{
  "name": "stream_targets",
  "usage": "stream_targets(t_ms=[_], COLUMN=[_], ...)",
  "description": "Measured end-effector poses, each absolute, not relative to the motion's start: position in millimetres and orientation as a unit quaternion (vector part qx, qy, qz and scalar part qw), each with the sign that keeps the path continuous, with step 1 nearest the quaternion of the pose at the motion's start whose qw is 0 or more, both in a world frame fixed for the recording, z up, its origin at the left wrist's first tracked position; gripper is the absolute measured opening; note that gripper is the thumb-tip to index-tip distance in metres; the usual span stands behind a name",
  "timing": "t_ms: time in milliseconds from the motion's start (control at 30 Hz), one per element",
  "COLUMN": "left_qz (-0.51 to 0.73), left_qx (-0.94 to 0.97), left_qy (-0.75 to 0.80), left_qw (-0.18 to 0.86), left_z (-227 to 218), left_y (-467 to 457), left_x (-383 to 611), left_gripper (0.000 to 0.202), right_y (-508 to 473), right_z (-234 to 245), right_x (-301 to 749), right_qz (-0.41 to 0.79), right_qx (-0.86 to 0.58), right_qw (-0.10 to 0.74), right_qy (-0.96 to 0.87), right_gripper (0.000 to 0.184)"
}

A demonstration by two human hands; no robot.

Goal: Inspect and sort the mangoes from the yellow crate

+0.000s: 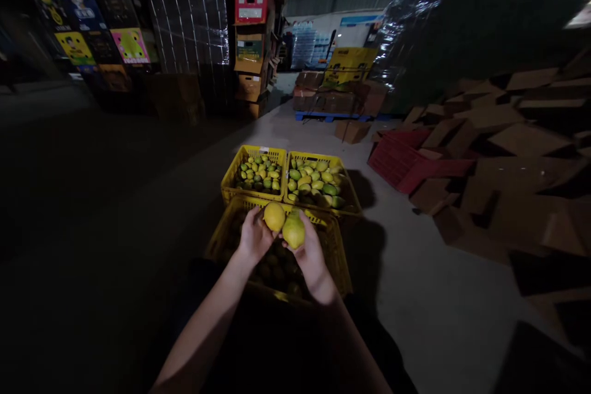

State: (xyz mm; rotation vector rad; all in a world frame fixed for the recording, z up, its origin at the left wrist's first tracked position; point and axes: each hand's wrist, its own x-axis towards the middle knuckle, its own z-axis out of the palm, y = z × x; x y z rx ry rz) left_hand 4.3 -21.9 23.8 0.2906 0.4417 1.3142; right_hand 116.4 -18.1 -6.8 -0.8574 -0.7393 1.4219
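My left hand (255, 238) is closed around a yellow lemon (274, 217). Beside it, my right hand (312, 252) grips a larger, greener lemon (294, 230), and the two fruits are side by side. Both hands are above a near yellow crate (340, 258), whose shaded inside holds many dim round fruits. Beyond it stand two more yellow crates. Small green and yellow lemons (261, 172) fill the far left crate (226, 183); larger ones (316, 180) lie in the far right crate (353, 192).
A red plastic crate (399, 160) lies among heaped flattened cardboard boxes (508, 184) on the right. Behind the crates are a small carton (352, 131), a blue pallet (330, 117) with boxes, and a tall box stack (252, 31). Grey floor (415, 295) surrounds the crates.
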Motion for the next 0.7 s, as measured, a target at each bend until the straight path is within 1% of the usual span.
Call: stream_targets(t_ms=[67,133,300,467,600,700], left_qz=[0.604,0.603,0.596,0.601,0.6,0.592], left_qx=[0.114,0.1,0.082,0.036,0.038,0.046], left_qy=[0.211,0.221,0.218,0.217,0.221,0.213], left_qw=[0.76,0.76,0.769,0.769,0.768,0.776], left_z=[24.2,24.2,21.8,17.0,16.1,16.4], left_y=[-21.9,-21.6,-20.6,-17.9,-16.9,-17.6], left_x=[7.1,8.4,6.2,5.1,5.7,5.6], left_gripper=[0.027,0.025,0.026,0.023,0.022,0.022], right_y=[-16.6,-15.0,-11.5,-11.1,-12.4,-13.5], right_z=[-9.7,-10.3,-4.8,2.0,4.9,6.9], right_x=[120.0,121.7,122.3,122.3,121.3,121.1], right_qz=[0.664,0.678,0.687,0.711,0.72,0.723], right_qx=[-0.384,-0.394,-0.375,-0.371,-0.367,-0.348], right_qw=[0.594,0.59,0.594,0.58,0.579,0.585], right_qy=[-0.244,-0.191,-0.187,-0.144,-0.109,-0.119], right_gripper=[0.031,0.026,0.018,0.016,0.014,0.017])
